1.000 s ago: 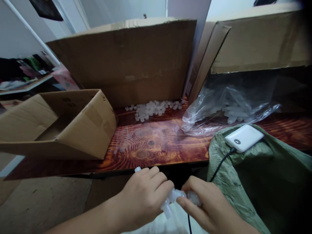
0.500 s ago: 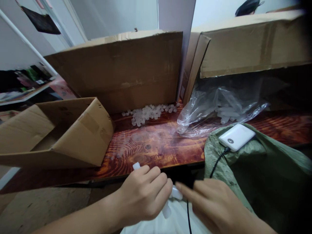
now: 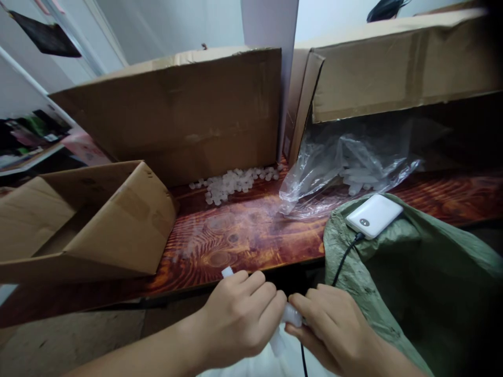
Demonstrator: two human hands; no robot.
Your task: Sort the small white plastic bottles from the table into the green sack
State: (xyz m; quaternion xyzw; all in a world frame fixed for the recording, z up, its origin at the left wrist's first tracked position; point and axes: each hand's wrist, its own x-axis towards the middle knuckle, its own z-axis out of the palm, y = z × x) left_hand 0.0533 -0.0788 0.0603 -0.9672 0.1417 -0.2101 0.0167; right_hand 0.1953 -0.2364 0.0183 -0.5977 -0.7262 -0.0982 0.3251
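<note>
My left hand (image 3: 245,314) is wrapped round translucent white plastic tubes. The square-looking end of one tube (image 3: 227,272) pokes out above the knuckles, and another pale length hangs below the palm. Between my hands, a rounded translucent plastic end piece (image 3: 292,315) shows at the left fist. My right hand (image 3: 334,322) pinches this piece between thumb and forefinger. Most of what lies inside the left fist is hidden. On the wooden table (image 3: 251,235) ahead is a pile of small white plastic caps (image 3: 230,184).
An open cardboard box (image 3: 121,225) stands at left, with a large carton (image 3: 196,115) behind the pile. At right, a clear plastic bag (image 3: 310,183) with long translucent pieces spills from another carton (image 3: 393,73). A white power bank (image 3: 375,215) with a black cable rests on green sacking (image 3: 416,246).
My right hand has closed its thumb and forefinger on the translucent end piece; earlier its forefinger pointed at it. The left hand keeps its grip. The view has shifted slightly.
</note>
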